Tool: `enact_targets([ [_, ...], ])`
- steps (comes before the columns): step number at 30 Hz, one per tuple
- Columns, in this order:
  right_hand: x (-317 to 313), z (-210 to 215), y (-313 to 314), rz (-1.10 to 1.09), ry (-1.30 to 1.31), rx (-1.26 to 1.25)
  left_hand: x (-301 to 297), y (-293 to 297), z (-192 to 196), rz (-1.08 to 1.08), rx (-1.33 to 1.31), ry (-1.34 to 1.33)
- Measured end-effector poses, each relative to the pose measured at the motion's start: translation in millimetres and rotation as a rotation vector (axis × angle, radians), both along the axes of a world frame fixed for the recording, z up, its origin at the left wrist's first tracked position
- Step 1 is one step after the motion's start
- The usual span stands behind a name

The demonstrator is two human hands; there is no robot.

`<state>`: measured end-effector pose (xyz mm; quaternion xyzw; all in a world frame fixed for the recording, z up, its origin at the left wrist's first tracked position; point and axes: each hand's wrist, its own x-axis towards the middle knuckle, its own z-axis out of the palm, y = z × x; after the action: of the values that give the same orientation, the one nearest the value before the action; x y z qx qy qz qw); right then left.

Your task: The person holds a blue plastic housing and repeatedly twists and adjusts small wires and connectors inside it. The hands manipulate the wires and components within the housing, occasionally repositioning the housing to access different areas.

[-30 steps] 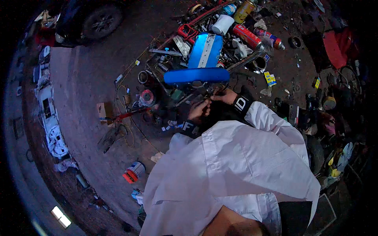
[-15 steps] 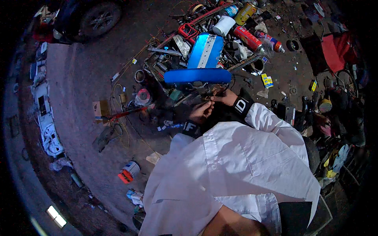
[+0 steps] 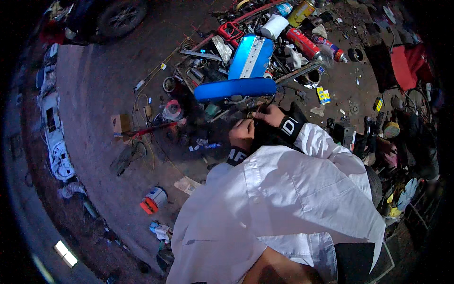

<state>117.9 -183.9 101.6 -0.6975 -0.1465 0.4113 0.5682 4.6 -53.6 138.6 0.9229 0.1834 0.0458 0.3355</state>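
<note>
Close in front of my body, my left hand (image 3: 242,132) is closed, its fingers curled in beside my right hand. My right hand (image 3: 270,116) is also closed, with thumb and fingertips pinched together toward the left one. Whatever lies between them is small and dark, and I cannot make it out. Just beyond my hands is a glossy blue bar-shaped part (image 3: 235,89). Behind it lies a blue panel (image 3: 250,56) with a pale strip down its middle.
A cluttered tool tray (image 3: 194,81) lies past the blue parts, with a red spray can (image 3: 303,43) and a white cup-like container (image 3: 274,26) among its contents. A tape roll (image 3: 173,109) and a cardboard box (image 3: 120,124) sit to the left. An orange-and-white tub (image 3: 154,199) stands lower left.
My left hand has turned and its fingers have curled inward, while my right hand has shifted slightly. The view has tilted a little, moving the surroundings slightly.
</note>
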Motion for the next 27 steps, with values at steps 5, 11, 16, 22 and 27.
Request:
enact_targets([
  [5, 6, 7, 4, 0.104, -0.031, -0.164, 2, 0, -8, 0.069, 0.070, 0.068],
  [11, 1, -27, -2, -0.095, 0.228, 0.303, 1, 8, -21, 0.004, -0.180, 0.078],
  [16, 8, -28, -6, -0.008, 0.156, 0.156, 0, 7, -12, 0.135, -0.691, 0.160],
  [22, 18, 8, -7, 0.103, 0.218, 0.017, 9, 18, 5, -0.037, -0.269, 0.003],
  [27, 12, -36, -9, 0.103, 0.149, -0.078, 11, 16, -13, -0.100, -0.035, -0.049],
])
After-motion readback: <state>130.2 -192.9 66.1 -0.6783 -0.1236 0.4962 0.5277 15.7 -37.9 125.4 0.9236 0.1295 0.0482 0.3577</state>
